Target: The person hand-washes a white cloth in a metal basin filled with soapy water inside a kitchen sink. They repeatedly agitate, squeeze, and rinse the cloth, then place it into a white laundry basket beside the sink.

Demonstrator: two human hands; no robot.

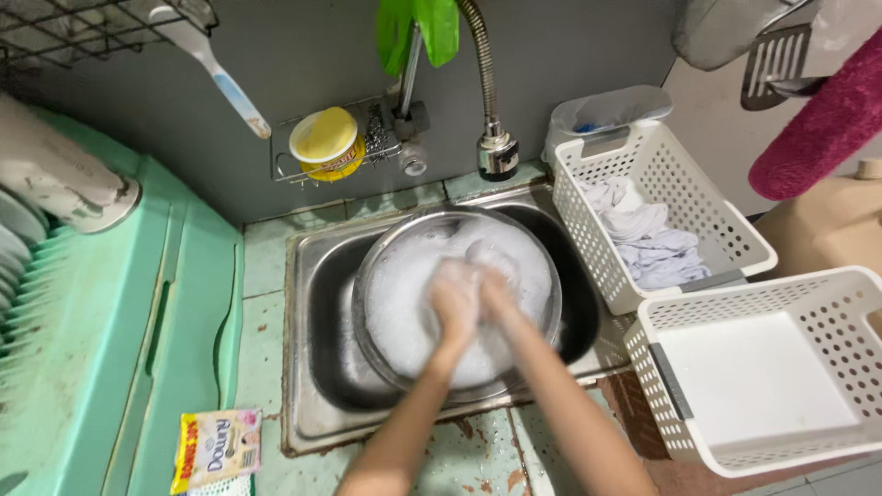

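Observation:
A round metal basin (371,266) full of white suds sits in the steel sink (317,367). Both my hands are down in the foam at its middle, pressed close together. My left hand (454,301) and my right hand (497,296) are coated in suds and blurred. They seem closed around something pale in the foam, but the thing itself is hidden.
A flexible tap (497,152) hangs over the basin. A white basket (726,220) with pale cloths stands right of the sink, an empty white basket (827,303) nearer me. A green dish rack (101,312) is at left, a sachet (218,448) on the counter.

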